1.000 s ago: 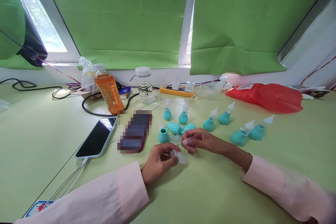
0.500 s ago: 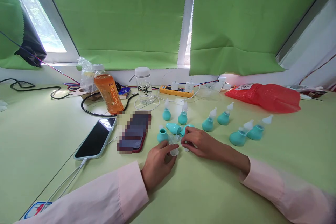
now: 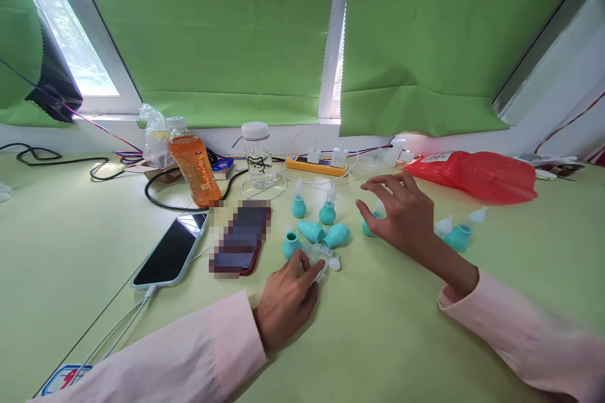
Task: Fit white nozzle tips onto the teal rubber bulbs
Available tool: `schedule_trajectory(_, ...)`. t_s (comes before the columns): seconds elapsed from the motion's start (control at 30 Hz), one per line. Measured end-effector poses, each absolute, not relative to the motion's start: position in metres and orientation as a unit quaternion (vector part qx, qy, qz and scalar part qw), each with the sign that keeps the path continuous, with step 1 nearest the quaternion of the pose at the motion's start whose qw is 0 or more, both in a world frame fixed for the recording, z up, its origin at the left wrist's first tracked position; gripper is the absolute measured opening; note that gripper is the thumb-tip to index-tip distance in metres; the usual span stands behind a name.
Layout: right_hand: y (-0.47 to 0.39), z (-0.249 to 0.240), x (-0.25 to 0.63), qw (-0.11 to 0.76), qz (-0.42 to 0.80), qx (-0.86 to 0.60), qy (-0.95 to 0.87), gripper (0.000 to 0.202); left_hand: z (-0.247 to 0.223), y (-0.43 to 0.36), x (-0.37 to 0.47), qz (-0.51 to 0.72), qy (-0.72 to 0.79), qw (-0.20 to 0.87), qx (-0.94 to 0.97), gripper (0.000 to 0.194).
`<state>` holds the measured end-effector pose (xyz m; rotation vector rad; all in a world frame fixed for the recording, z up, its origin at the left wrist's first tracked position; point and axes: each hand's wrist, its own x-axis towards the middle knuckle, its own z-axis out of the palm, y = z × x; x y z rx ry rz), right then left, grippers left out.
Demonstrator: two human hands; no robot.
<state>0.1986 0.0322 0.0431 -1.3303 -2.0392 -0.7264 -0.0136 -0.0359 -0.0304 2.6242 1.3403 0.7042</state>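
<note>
My left hand point(image 3: 287, 302) rests low on the table with curled fingers closed over a clear plastic piece, among a small heap of clear plastic parts point(image 3: 313, 252). A small white tip point(image 3: 334, 263) lies just right of the heap. Behind it are an upright teal bulb point(image 3: 291, 244) with an open neck and two loose teal bulbs point(image 3: 337, 235) on their sides. My right hand point(image 3: 401, 211) is raised with fingers apart and nothing in it, partly hiding some assembled bulb nasal aspirators. Other aspirators point(image 3: 328, 211) with clear collars and white tips stand behind the loose bulbs and at right.
Left of the bulbs lie a dark red-edged phone point(image 3: 246, 239) and a charging phone point(image 3: 171, 250). Toward the window stand an orange drink bottle point(image 3: 195, 170), a clear jar point(image 3: 258, 157), a yellow power strip point(image 3: 316, 165) with cables, and a red plastic bag point(image 3: 482, 176).
My right hand has left the clear parts and risen away to the right, opening above the standing aspirators. The loose bulb it covered now shows. My left hand stays at the heap.
</note>
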Motion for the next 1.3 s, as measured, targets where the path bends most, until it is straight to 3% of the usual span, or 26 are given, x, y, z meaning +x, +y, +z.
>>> schedule_trajectory(0.13, 0.039, 0.051, 0.206, 0.116, -0.224, -0.608, -0.753, 0.027, -0.032, -0.034, -0.014, 0.238, 0.453, 0.055, 0.857, 0.038)
schedule_trajectory(0.23, 0.043, 0.049, 0.207, 0.064, -0.177, -0.622, -0.76, 0.023, -0.028, -0.036, -0.014, 0.257, 0.454, 0.072, 0.85, 0.034)
schedule_trajectory(0.37, 0.046, 0.052, 0.213, 0.106, -0.102, -0.6, -0.786, 0.023, -0.021, -0.042, -0.014, 0.301, 0.441, 0.105, 0.839, 0.027)
schedule_trajectory(0.53, 0.028, 0.081, 0.221, 0.228, 0.075, -0.551, -0.799, 0.014, -0.017, -0.047, -0.016, 0.364, 0.402, 0.156, 0.826, 0.024)
schedule_trajectory(0.7, -0.017, 0.088, 0.2, 0.284, 0.278, -0.392, -0.83, 0.018, -0.016, -0.049, -0.02, 0.419, 0.33, 0.263, 0.804, 0.049)
schedule_trajectory(0.8, -0.036, 0.07, 0.179, 0.322, 0.332, -0.315, -0.828, 0.016, -0.014, -0.049, -0.021, 0.397, 0.299, 0.311, 0.81, 0.063)
schedule_trajectory(1.0, -0.025, 0.039, 0.158, 0.333, 0.446, -0.358, -0.749, 0.021, -0.013, -0.048, -0.018, 0.333, 0.346, 0.285, 0.829, 0.028)
schedule_trajectory(1.3, 0.001, 0.029, 0.162, 0.294, 0.636, -0.363, -0.615, 0.026, -0.01, -0.046, -0.015, 0.314, 0.403, 0.268, 0.817, 0.023)
